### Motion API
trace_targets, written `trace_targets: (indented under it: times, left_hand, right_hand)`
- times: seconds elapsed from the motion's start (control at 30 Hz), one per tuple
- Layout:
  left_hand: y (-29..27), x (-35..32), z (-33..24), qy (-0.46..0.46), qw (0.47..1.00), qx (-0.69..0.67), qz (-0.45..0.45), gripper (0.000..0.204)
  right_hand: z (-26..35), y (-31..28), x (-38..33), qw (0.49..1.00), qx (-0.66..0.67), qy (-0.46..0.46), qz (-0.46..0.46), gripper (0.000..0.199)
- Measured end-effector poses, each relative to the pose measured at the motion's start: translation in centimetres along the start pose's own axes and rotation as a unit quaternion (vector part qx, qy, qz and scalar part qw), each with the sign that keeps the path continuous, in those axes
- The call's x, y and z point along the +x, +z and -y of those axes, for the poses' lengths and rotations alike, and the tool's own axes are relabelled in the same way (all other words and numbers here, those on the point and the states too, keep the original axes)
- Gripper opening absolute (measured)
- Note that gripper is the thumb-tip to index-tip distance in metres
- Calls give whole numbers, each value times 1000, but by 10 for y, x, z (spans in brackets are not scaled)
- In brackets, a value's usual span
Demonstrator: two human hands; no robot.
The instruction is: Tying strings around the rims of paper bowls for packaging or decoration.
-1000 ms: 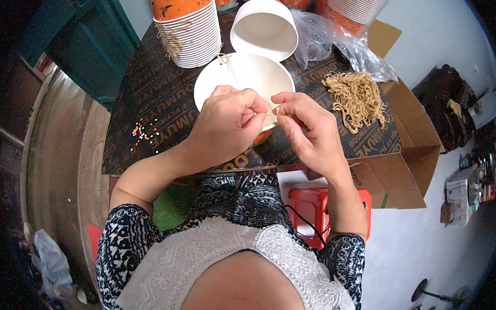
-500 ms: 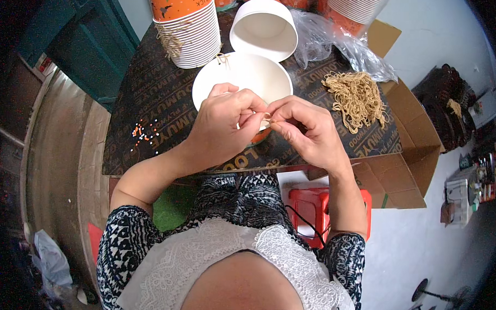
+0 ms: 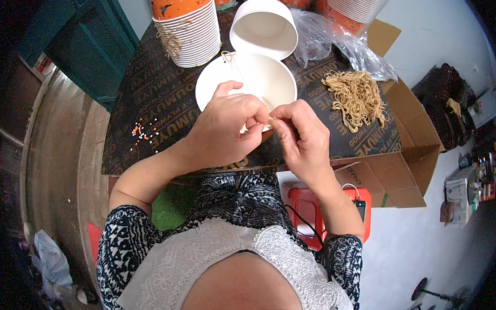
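Hands (image 3: 266,127) pinched together over bowl (image 3: 267,78)

A paper bowl (image 3: 261,78) sits on the board (image 3: 148,104), with another bowl (image 3: 264,26) lying tipped at its 12 o'clock. A cup stack (image 3: 186,31) stands at 10 o'clock, a rubber band pile (image 3: 357,96) at 3 o'clock, and both hands (image 3: 228,131) (image 3: 301,139) meet at 6 o'clock.

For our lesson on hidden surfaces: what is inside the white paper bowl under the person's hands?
The white paper bowl shows a bare white inside with a thin string running across it. Its near edge is covered by the left hand and right hand, so anything there cannot be seen.
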State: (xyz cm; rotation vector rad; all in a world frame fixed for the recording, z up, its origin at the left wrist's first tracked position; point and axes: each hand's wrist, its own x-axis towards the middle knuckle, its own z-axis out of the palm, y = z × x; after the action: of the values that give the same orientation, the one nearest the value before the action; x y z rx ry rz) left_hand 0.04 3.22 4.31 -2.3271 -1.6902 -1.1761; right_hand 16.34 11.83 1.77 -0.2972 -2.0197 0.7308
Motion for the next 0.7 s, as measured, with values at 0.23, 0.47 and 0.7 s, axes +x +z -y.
trace_targets:
  times: [0.23,0.47,0.7]
  left_hand:
    - [-1,0,2,26,1000,-7,1,19]
    - [-2,2,3,38,999,-17,-6,17]
    - [-2,5,2,47,999,-11,1,15]
  right_hand:
    - [1,1,-7,999,-20,14,-21,10]
    - [7,-5,-8,999,-47,2,15,10]
    - [4,-8,-10,997,49,53,24,8]
